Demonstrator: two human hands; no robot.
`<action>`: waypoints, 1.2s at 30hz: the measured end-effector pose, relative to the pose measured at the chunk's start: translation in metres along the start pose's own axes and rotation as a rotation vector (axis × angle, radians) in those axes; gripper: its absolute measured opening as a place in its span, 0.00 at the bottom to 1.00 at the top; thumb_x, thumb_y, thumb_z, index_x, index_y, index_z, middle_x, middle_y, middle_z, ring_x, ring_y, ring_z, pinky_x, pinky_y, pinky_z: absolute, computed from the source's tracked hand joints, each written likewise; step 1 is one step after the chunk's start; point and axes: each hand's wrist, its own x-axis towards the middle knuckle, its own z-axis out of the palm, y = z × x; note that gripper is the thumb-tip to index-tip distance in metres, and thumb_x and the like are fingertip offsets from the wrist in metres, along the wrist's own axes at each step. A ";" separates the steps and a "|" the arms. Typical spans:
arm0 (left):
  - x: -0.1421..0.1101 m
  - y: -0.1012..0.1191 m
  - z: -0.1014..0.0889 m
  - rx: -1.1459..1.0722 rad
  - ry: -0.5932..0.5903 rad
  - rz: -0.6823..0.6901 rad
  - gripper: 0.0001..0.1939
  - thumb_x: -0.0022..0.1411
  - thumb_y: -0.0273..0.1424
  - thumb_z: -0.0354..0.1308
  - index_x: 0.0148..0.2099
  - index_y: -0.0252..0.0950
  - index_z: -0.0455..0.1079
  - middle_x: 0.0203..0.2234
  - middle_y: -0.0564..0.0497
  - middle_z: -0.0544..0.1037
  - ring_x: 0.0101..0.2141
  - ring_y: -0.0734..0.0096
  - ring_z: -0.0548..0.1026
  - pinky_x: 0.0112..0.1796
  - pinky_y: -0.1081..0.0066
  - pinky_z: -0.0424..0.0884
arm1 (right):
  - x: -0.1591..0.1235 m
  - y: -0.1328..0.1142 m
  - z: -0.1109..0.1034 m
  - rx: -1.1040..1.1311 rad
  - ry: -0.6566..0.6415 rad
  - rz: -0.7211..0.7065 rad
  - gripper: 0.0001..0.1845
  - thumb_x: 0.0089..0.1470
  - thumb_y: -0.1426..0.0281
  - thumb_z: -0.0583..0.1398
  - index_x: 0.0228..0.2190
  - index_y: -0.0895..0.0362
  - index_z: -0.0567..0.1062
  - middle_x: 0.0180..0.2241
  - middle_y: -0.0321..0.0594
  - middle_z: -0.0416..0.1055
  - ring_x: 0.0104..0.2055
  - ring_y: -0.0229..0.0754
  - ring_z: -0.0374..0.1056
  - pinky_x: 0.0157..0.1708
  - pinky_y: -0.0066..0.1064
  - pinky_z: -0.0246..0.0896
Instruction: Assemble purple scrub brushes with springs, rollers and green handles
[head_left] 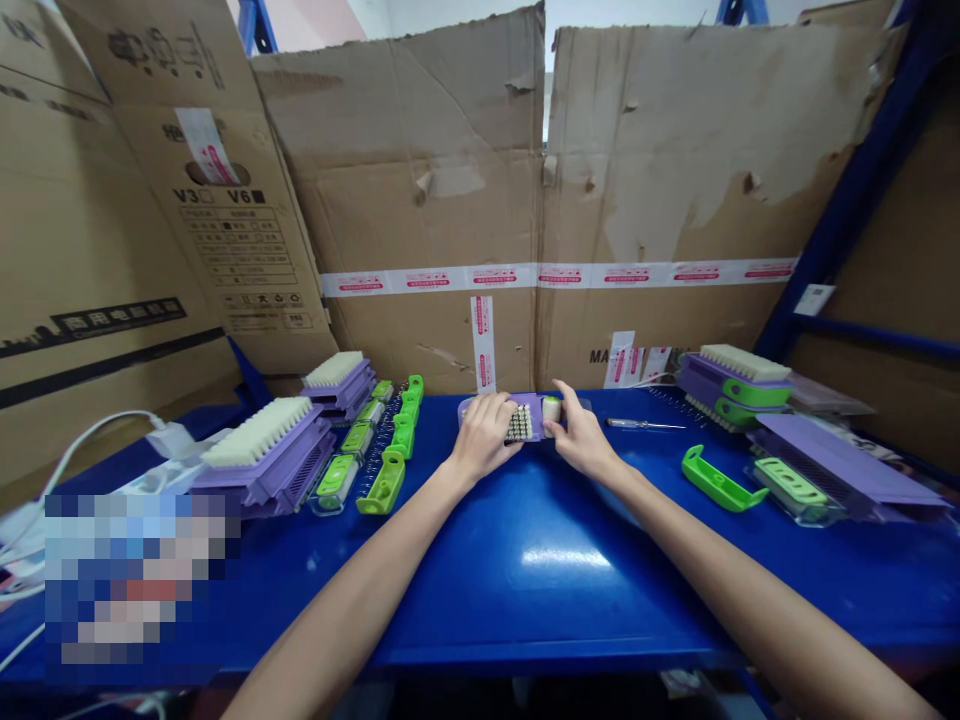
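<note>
A purple brush piece [535, 402] lies at the middle of the blue table, with a block of pale bristles dotted with dark gaps [519, 423] facing up. My left hand [484, 435] is closed over its left end, fingers bent across the top. At the other end my right hand [581, 435] is curled round the piece, its thumb by a short whitish cylinder with a green top [552, 409]. My right index finger sticks up behind that cylinder. The undersides of both hands are hidden.
Purple brushes with pale bristles [259, 432] and green parts [384, 482] line the left side. A screwdriver [643, 424], a green handle [721, 482] and more purple parts [847, 465] lie right. Cardboard [420, 220] walls the back.
</note>
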 end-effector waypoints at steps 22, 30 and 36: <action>-0.006 -0.009 0.004 0.087 -0.029 0.066 0.13 0.59 0.28 0.52 0.48 0.37 0.63 0.51 0.39 0.68 0.54 0.53 0.65 0.54 0.49 0.59 | 0.002 -0.020 0.002 1.045 -0.314 0.685 0.30 0.58 0.49 0.45 0.52 0.57 0.63 0.33 0.47 0.76 0.29 0.43 0.74 0.33 0.36 0.69; -0.008 -0.009 0.004 0.051 -0.037 0.060 0.13 0.60 0.31 0.51 0.48 0.37 0.63 0.52 0.39 0.68 0.54 0.53 0.64 0.54 0.48 0.59 | 0.001 -0.026 0.001 1.090 -0.212 0.768 0.24 0.59 0.55 0.50 0.48 0.59 0.64 0.27 0.47 0.75 0.26 0.43 0.73 0.35 0.38 0.70; -0.009 -0.010 0.004 0.088 -0.020 0.078 0.14 0.61 0.34 0.52 0.47 0.35 0.63 0.50 0.38 0.69 0.52 0.52 0.65 0.53 0.51 0.60 | -0.001 -0.027 -0.002 1.093 -0.238 0.791 0.24 0.57 0.55 0.53 0.45 0.62 0.68 0.28 0.49 0.75 0.28 0.42 0.74 0.36 0.36 0.70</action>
